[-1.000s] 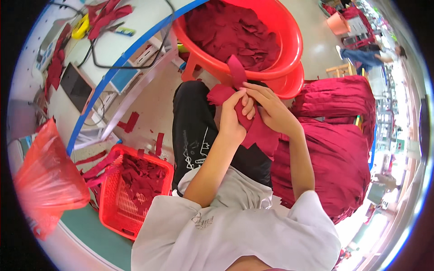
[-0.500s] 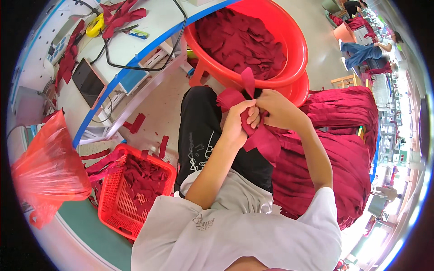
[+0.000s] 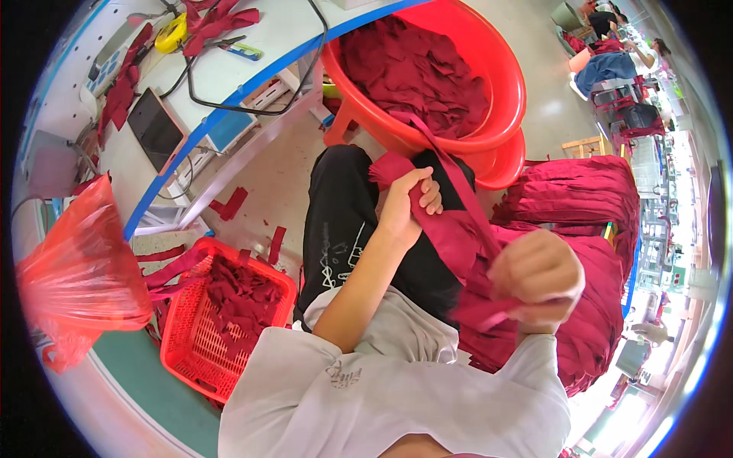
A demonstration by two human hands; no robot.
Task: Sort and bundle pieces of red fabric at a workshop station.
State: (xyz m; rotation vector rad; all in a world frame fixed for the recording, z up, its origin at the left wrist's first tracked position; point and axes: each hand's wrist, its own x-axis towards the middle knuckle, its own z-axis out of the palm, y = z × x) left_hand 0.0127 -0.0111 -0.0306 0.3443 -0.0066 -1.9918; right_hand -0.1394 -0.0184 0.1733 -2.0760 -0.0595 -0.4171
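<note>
A: What has the left hand [image 3: 412,204] got?
B: Its fingers are curled closed round the cloth [image 3: 449,235], which sticks out above and below the fist, over the lap. That hold matches half a second ago.
A: And the right hand [image 3: 540,273]?
B: That's the change. It was up against the left; now it's well apart, toward the person's right, and blurred. The fingers look folded in on the strip [image 3: 467,191], though I can't tell how tightly.
A: Where does the strip run?
B: Slantwise from the near rim of the tub [image 3: 510,76] past the cloth to the right fist. Whether it touches the rim, I can't tell.
A: Meaning?
B: I'd judge the left is steadying while the right draws the strip out.
A: Farther out?
B: Scraps [image 3: 416,76] fill the tub, bundles [image 3: 569,294] lie on the right, and the basket [image 3: 183,336] holds more pieces on the left.
</note>
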